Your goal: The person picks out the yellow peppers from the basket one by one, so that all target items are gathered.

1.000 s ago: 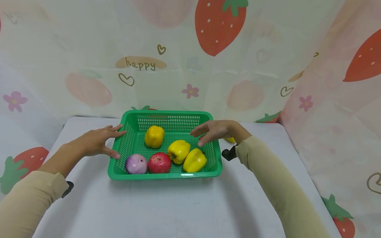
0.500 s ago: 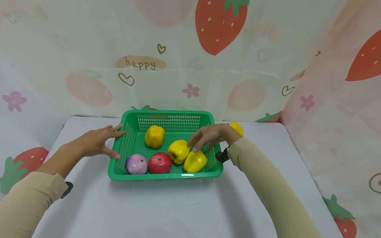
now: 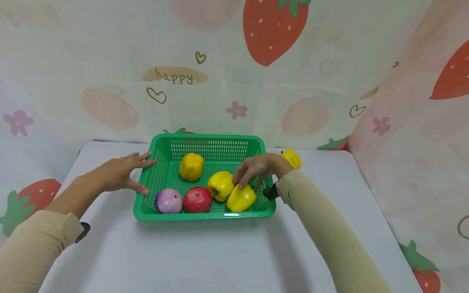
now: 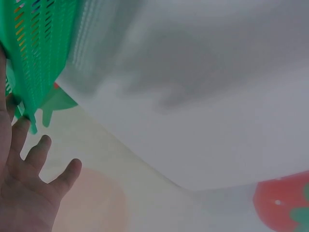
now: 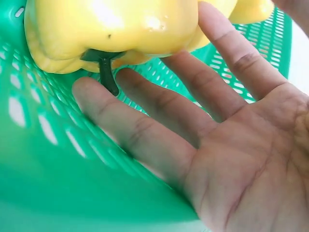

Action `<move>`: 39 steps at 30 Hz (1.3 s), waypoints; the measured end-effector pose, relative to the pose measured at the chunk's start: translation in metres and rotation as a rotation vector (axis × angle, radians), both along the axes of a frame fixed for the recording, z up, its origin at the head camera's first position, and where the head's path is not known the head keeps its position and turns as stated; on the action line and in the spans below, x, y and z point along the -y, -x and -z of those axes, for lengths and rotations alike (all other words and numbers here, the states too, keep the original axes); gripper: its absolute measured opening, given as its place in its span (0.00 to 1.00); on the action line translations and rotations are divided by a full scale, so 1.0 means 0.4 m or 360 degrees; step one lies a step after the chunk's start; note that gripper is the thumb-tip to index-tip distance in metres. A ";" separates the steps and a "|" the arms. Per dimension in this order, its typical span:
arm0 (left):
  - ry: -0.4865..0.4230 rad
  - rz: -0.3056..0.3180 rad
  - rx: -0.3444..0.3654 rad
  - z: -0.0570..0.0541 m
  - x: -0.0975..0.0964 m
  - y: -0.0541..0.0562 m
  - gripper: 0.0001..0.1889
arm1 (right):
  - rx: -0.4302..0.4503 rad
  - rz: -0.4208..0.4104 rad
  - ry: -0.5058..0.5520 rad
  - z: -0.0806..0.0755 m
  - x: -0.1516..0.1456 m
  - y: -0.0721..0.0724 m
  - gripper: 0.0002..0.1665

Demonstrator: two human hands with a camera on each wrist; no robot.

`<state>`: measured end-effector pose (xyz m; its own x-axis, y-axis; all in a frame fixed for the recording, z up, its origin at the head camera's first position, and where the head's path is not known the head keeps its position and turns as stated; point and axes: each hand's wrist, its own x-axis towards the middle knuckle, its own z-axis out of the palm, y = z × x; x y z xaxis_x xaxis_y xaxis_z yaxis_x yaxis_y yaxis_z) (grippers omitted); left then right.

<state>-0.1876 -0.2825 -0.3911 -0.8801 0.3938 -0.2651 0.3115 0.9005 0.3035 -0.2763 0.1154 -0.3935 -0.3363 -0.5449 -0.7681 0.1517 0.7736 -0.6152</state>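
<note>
The splayed left grip [image 3: 122, 173] touches the left side of the green basket [image 3: 205, 217]; the loosely extended right grip [image 3: 257, 167] is at the nearest yellow pepper [image 3: 240, 199].

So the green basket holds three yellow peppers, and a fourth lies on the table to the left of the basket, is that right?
Not quite: the fourth yellow pepper lies on the table to the right of the green basket, as the head view shows. The basket does hold three yellow peppers.
</note>
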 end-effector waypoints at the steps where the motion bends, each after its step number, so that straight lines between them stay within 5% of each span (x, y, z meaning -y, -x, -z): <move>1: -0.0002 0.0001 -0.0001 -0.001 -0.001 0.000 0.55 | 0.0000 -0.0001 -0.0006 0.000 0.001 0.000 0.24; 17: -0.0018 -0.0001 0.0000 -0.005 -0.005 -0.005 0.54 | -0.0011 0.0004 -0.0228 0.026 0.028 -0.014 0.32; 31: -0.0013 -0.0003 -0.0001 -0.006 -0.005 -0.002 0.54 | 0.0011 -0.0040 -0.0172 0.015 0.027 -0.015 0.30; 39: -0.0002 0.0005 0.0002 -0.008 -0.006 -0.003 0.54 | -0.0134 -0.0114 -0.0071 -0.025 0.009 0.000 0.32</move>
